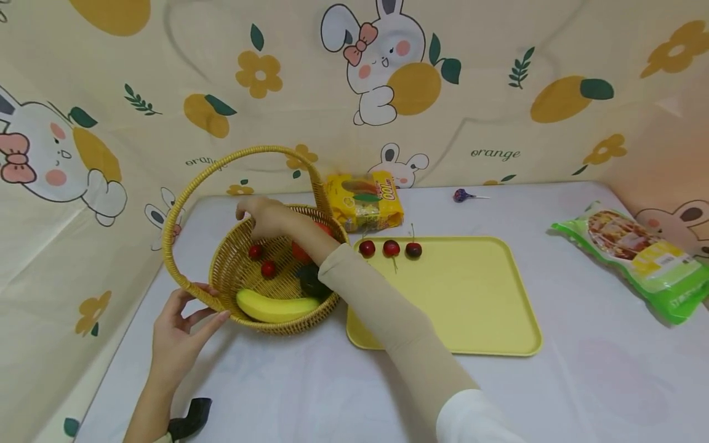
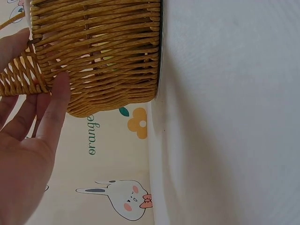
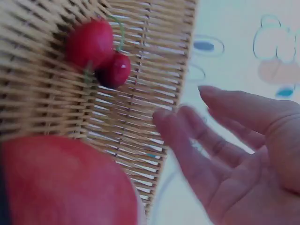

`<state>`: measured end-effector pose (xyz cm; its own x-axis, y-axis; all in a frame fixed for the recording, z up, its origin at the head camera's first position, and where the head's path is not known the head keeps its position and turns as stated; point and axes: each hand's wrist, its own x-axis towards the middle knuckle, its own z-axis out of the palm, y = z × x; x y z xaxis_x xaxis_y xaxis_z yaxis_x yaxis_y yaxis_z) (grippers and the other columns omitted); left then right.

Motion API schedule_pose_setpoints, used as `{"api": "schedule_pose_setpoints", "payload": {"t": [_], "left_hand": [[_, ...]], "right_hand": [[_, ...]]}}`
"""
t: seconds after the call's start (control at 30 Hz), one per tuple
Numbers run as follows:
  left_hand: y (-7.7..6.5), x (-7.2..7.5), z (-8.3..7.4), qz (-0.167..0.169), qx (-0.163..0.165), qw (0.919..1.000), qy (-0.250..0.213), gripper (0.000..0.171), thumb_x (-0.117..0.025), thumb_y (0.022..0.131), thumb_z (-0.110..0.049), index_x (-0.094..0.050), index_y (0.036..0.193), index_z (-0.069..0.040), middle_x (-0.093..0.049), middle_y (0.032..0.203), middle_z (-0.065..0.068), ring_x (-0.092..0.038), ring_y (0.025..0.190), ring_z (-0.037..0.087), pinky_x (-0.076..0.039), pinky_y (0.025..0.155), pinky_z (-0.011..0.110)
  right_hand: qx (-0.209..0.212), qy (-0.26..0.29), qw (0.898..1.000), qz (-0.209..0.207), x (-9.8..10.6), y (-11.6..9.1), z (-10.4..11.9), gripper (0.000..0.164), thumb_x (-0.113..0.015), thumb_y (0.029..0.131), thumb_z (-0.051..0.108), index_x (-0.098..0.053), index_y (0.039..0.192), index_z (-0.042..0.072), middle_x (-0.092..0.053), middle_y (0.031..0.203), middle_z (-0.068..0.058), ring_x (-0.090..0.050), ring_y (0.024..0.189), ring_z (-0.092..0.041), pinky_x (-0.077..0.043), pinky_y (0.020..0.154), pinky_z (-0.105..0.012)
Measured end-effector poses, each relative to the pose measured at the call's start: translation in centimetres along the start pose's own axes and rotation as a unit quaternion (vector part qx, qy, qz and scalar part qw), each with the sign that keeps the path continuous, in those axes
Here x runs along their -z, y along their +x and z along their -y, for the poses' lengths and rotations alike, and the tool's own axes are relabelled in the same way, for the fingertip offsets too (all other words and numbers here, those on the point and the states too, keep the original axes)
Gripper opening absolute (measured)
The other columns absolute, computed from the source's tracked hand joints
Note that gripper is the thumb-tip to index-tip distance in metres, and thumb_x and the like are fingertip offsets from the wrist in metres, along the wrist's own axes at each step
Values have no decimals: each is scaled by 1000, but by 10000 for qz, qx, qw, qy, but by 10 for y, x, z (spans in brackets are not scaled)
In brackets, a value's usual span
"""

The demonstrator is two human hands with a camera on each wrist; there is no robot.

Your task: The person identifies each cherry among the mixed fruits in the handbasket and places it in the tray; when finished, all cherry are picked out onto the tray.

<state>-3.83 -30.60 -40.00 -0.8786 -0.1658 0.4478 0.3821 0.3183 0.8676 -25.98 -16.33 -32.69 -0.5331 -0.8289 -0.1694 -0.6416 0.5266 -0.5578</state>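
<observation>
Thumb on one side and fingers on the other, the left hand (image 1: 178, 338) holds the foot of the handle (image 1: 266, 149) at the basket's eight o'clock. Over at its twelve o'clock, the right hand (image 1: 268, 218) hangs by the far rim, thumb and fingers parted with a fair gap between them and nothing in it; whether a fingertip brushes the wicker, I can't tell.

From where I stand, the basket (image 1: 228, 263) sits on the white cloth (image 1: 587, 381), its handle arching high. Inside, two cherries (image 1: 268, 269) lie close together, roughly ten o'clock of the middle. A yellow banana (image 1: 277, 306) curves along six o'clock, a dark fruit (image 1: 310, 282) rests towards four, and a big red fruit (image 3: 70, 183) is at two, partly hidden by the right forearm.

At the basket's three o'clock, just beside it, is a yellow tray (image 1: 465, 295), with three more cherries (image 1: 391, 248) in a row from its ten to eleven o'clock. A yellow packet (image 1: 365, 209) stands at the basket's two o'clock. Beyond the tray's twelve is a lollipop (image 1: 460, 195); well off at its three lies a green packet (image 1: 637, 258).
</observation>
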Motion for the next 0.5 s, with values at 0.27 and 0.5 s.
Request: {"api": "schedule_pose_setpoints", "payload": {"t": [0.27,0.5], "left_hand": [[0,-1,1,-2,-2,9999,-105,58,-69,69,32,-48,122,18,-56,114,15,-53,110,21,-59,84,22],[-1,-1,1,-14,-6,10000,-69,59,-69,69,33,-48,122,18,-56,114,16,-53,110,21,-59,83,21]], "right_hand": [[372,-827,9772,1917,-22,-9,5,29,-78,87,10,-68,113,2,-65,109,-3,-58,95,-13,-54,76,-22],[-355,311,9462,3201,-24,-13,7,17,-75,89,9,-67,104,6,-62,105,-4,-64,86,-18,-62,78,-32]]}}
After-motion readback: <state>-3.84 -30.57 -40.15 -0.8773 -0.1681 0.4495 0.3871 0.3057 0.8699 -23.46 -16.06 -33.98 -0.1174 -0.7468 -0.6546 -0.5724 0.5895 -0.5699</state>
